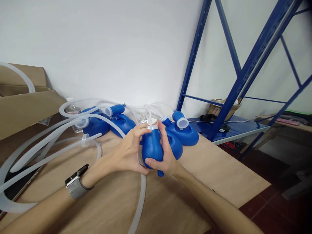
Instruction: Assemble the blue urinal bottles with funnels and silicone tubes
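Between my two hands is a blue urinal bottle (152, 149), rounded below and narrower at the top, with a translucent white collar (152, 127) round its neck. My left hand (131, 149) wraps its left side, fingers up at the collar. On the other side my right hand (167, 151) grips it, thumb across the lower front and index finger beside the collar. A small blue tab (160, 173) sticks out underneath. From below the hands a translucent ribbed hose (140, 201) runs down over the table; its upper end is hidden.
More blue urinal bottles (187, 135) with white caps stand behind my hands. Translucent hoses (60, 123) loop across the left, near an open cardboard box (26, 107) and a clear bottle (73, 109). Blue metal shelving (229, 94) rises right of the wooden table (219, 175).
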The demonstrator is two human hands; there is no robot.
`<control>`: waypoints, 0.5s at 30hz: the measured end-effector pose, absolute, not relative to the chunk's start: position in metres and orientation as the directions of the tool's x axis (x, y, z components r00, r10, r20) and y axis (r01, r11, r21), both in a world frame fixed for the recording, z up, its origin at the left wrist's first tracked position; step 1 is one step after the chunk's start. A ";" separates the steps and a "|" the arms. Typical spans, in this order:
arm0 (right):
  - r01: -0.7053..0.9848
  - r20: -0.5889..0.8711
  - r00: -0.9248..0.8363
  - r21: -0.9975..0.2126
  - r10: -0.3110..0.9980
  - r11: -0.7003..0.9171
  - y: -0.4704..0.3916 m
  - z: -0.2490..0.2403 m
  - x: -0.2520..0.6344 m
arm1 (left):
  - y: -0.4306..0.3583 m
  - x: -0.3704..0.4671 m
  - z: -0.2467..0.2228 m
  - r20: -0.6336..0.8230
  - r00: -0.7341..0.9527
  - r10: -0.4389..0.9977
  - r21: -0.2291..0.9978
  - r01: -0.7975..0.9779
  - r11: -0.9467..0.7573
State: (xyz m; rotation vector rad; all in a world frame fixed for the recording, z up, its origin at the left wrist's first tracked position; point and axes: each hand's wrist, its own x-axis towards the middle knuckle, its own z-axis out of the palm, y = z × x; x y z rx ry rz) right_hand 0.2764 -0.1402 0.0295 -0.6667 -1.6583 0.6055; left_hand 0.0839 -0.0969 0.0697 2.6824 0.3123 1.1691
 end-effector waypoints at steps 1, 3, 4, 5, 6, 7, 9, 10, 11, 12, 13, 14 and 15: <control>0.130 0.687 -0.160 -0.697 0.709 0.705 -0.141 0.030 0.277 | -0.097 0.084 0.069 0.695 0.665 0.274 0.261 0.122 -0.958; 0.156 0.670 -0.190 -0.701 0.718 0.696 -0.143 0.031 0.279 | -0.096 0.085 0.067 0.698 0.663 0.271 0.242 0.137 -0.960; 0.158 0.656 -0.204 -0.711 0.727 0.685 -0.144 0.031 0.279 | -0.095 0.084 0.067 0.698 0.665 0.266 0.230 0.144 -0.962; 0.156 0.645 -0.209 -0.720 0.735 0.677 -0.145 0.032 0.279 | -0.095 0.084 0.068 0.695 0.669 0.264 0.221 0.150 -0.964; 0.149 0.641 -0.204 -0.727 0.740 0.671 -0.145 0.033 0.278 | -0.095 0.084 0.069 0.689 0.675 0.265 0.218 0.156 -0.963; 0.134 0.639 -0.196 -0.734 0.743 0.666 -0.145 0.033 0.278 | -0.095 0.083 0.070 0.682 0.679 0.272 0.224 0.160 -0.961; 0.069 0.627 -0.184 -0.760 0.757 0.646 -0.143 0.034 0.277 | -0.096 0.082 0.075 0.658 0.688 0.305 0.276 0.156 -0.948; 0.026 0.612 -0.182 -0.779 0.770 0.626 -0.142 0.034 0.277 | -0.096 0.082 0.078 0.645 0.690 0.328 0.316 0.150 -0.937; -0.018 0.594 -0.181 -0.799 0.784 0.601 -0.141 0.035 0.277 | -0.096 0.080 0.082 0.628 0.694 0.351 0.354 0.146 -0.924; -0.059 0.576 -0.174 -0.816 0.799 0.576 -0.140 0.036 0.278 | -0.096 0.078 0.086 0.611 0.700 0.371 0.386 0.146 -0.911; -0.097 0.564 -0.156 -0.826 0.811 0.556 -0.139 0.037 0.279 | -0.096 0.075 0.090 0.596 0.701 0.391 0.413 0.150 -0.898; -0.133 0.559 -0.133 -0.828 0.818 0.545 -0.138 0.038 0.280 | -0.095 0.071 0.095 0.578 0.701 0.417 0.440 0.162 -0.883; -0.165 0.562 -0.108 -0.823 0.820 0.543 -0.137 0.039 0.281 | -0.094 0.066 0.101 0.558 0.695 0.454 0.474 0.183 -0.861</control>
